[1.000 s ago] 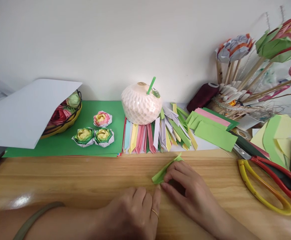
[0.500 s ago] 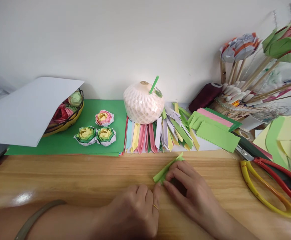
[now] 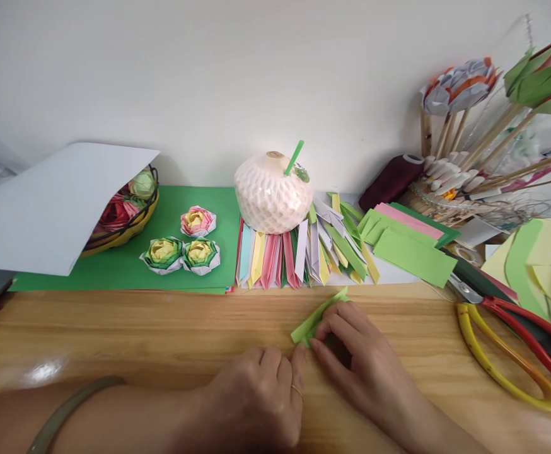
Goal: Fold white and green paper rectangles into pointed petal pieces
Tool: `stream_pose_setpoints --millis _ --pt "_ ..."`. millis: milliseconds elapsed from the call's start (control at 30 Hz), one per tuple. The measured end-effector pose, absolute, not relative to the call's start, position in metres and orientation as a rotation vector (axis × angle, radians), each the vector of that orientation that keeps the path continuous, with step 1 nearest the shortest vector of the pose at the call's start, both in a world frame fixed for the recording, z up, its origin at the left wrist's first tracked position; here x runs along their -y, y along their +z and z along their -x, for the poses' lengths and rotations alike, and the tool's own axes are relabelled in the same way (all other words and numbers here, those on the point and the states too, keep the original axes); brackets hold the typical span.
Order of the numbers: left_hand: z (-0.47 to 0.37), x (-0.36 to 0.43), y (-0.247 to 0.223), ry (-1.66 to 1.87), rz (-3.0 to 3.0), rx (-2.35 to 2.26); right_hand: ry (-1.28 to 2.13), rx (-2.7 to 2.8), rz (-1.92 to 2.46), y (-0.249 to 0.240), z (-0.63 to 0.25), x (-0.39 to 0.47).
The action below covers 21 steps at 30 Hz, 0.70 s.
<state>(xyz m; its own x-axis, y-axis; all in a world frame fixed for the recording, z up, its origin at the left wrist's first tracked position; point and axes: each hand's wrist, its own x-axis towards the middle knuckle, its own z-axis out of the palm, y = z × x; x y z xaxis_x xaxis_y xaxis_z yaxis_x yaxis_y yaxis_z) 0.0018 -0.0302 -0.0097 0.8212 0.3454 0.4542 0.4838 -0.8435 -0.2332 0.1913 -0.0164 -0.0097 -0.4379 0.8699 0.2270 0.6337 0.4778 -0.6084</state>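
Note:
A folded strip of light green paper (image 3: 314,320) lies slantwise on the wooden table, partly covered by my right hand (image 3: 360,353). The thumb and fingers of that hand are pinched together on the strip's near edge. My left hand (image 3: 261,397), with a ring on one finger, is curled into a loose fist, its index fingertip touching the strip's lower left end. Behind the strip lies a row of folded paper pieces (image 3: 275,261) in many colours.
A white textured ornament (image 3: 273,192) stands at the back centre. Three paper flowers (image 3: 200,255) sit on green sheets (image 3: 115,274) to the left, beside a basket (image 3: 150,217) under white paper (image 3: 58,202). Large scissors (image 3: 509,337) and green slips (image 3: 415,255) lie right.

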Motion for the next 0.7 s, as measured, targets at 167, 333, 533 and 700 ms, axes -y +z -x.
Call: stream_pose_setpoints --millis 167,333,533,700 --pt "-0.003 0.03 -0.01 -0.565 2.654 0.629 0.604 2.224 1.257 -0.01 -0.192 0.018" --pt "-0.002 0.031 -0.009 -0.527 2.679 0.621 0.624 2.234 1.257 -0.012 -0.193 0.018" --pt "-0.001 0.029 -0.007 -0.533 2.677 0.633 0.511 2.397 1.103 -0.005 -0.201 0.017" --pt "0.001 0.023 -0.009 -0.478 2.638 0.711 0.466 2.577 0.901 0.003 -0.207 0.02"
